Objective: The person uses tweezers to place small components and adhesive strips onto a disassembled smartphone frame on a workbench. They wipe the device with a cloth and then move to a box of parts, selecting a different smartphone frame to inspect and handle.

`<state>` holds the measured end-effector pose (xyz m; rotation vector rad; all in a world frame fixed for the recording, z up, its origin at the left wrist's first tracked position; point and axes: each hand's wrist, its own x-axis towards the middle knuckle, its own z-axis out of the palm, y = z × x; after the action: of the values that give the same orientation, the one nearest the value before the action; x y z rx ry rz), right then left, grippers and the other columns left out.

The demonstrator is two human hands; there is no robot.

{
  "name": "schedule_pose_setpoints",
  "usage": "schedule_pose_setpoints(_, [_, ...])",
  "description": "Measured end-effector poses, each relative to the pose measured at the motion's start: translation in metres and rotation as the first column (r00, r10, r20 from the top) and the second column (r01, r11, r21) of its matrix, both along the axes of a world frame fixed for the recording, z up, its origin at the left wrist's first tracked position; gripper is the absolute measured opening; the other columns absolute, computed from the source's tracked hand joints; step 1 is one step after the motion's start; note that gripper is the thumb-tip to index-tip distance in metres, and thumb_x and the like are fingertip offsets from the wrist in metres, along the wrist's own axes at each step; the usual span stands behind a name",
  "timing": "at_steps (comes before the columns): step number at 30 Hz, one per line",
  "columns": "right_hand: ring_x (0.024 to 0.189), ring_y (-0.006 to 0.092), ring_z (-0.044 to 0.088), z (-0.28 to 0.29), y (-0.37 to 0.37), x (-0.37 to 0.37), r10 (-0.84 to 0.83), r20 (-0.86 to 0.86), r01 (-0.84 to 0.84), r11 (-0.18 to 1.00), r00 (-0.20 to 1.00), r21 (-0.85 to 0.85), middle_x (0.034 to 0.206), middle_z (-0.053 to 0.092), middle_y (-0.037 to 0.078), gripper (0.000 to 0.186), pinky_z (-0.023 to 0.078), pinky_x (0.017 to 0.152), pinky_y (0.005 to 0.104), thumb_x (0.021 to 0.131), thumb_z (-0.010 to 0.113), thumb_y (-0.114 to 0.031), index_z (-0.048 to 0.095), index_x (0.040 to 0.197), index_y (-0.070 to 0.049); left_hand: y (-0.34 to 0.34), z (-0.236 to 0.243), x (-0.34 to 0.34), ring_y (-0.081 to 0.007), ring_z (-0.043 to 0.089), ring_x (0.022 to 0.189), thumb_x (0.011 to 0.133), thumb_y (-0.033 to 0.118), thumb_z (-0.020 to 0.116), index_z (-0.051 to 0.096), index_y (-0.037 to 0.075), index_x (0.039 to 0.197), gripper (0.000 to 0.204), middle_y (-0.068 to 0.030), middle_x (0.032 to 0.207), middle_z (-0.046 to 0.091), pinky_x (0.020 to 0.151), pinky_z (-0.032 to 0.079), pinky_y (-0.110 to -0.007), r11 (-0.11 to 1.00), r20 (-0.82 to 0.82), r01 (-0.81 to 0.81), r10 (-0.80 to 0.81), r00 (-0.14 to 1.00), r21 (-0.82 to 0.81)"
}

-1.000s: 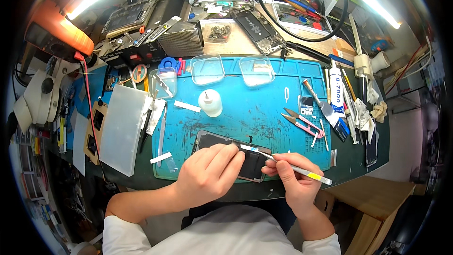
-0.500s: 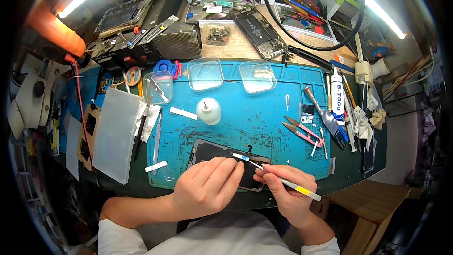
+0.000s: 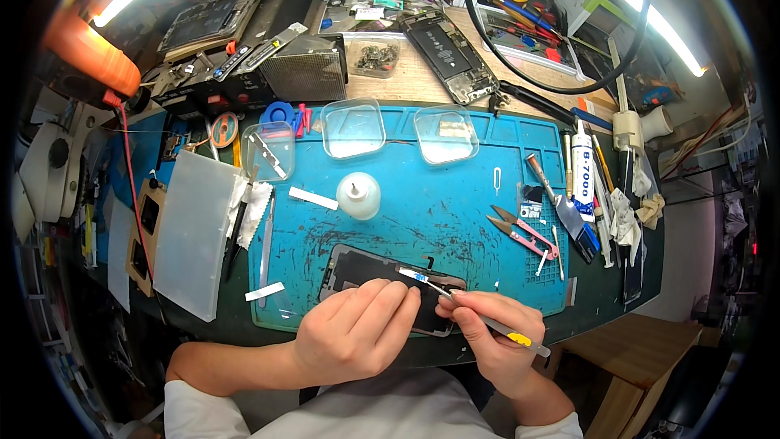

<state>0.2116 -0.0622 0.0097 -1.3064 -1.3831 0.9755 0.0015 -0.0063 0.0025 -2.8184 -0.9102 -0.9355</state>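
A dark phone screen panel point(image 3: 357, 264) lies at the near edge of the blue mat, with a short flex cable sticking up from its far edge. My right hand point(image 3: 496, 333) is closed around silver tweezers point(image 3: 487, 323) with a yellow patch near the rear end. Their tips touch a small white strip with blue marking point(image 3: 413, 275) over the panel. Covering the panel's near left part, my left hand point(image 3: 353, 329) is closed, its fingertips bunched beside the strip. What those fingers pinch, if anything, is hidden.
A white dropper bottle point(image 3: 358, 197) stands beyond the panel, before two clear trays point(image 3: 353, 149). Pink-handled snips point(image 3: 528, 234) lie right, near a glue tube point(image 3: 582, 171). White strips point(image 3: 313, 198) and a translucent case point(image 3: 197, 232) are at left. An opened phone point(image 3: 447, 55) rests behind.
The view has shifted slightly. Both hands stay over the panel, and the tweezers' tips remain at the white-and-blue strip, which has moved or tilted only a little.
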Motion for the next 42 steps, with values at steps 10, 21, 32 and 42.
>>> schedule_pose_setpoints(10, [0.09,0.0225,0.078,0.0015,0.0011,-0.0009,0.002,0.042,-0.002,1.0,0.999,-0.003,0.102,0.078,0.017,0.02,0.063,0.079,0.0302,0.092,0.074,0.005,0.075,0.111,0.005,0.0014,0.0015,-0.0043,-0.0201,0.07,0.085,0.075,0.011,0.068,0.073,-0.002,0.101,0.03,-0.0109,0.098,0.068,0.067,0.055,-0.025,0.999,-0.071,0.034,-0.033,0.997,0.014])
schedule_pose_setpoints(21, [0.091,0.0227,0.078,0.0014,0.0017,-0.0014,0.003,0.075,-0.004,1.0,0.997,0.009,0.103,0.078,0.016,0.022,0.063,0.08,0.0305,0.09,0.075,0.006,0.075,0.112,0.005,0.0018,0.0015,-0.0041,-0.0204,0.069,0.085,0.074,0.011,0.068,0.073,-0.002,0.102,0.031,-0.0114,0.099,0.068,0.066,0.054,-0.026,0.999,-0.062,0.037,-0.037,0.997,-0.006])
schedule_pose_setpoints(32, [0.088,0.0217,0.078,-0.0011,0.001,-0.0038,-0.036,0.071,0.037,0.999,0.997,-0.024,0.101,0.078,0.016,0.02,0.063,0.074,0.0292,0.091,0.074,0.005,0.075,0.111,0.004,0.0017,-0.0007,-0.0014,-0.0199,0.067,0.079,0.07,0.006,0.07,0.076,0.001,0.103,0.034,-0.0076,0.097,0.067,0.058,0.05,-0.028,0.998,0.008,0.012,-0.012,1.0,-0.062])
schedule_pose_setpoints(42, [0.086,0.0209,0.077,-0.003,0.0005,-0.0043,-0.046,0.08,0.048,0.999,0.996,-0.02,0.1,0.078,0.016,0.019,0.062,0.071,0.0284,0.092,0.074,0.003,0.075,0.112,0.003,0.0023,-0.0008,-0.0049,-0.0198,0.067,0.086,0.075,0.01,0.068,0.072,-0.001,0.104,0.031,-0.0105,0.101,0.066,0.064,0.051,-0.027,0.998,-0.043,0.033,-0.035,0.998,-0.046])
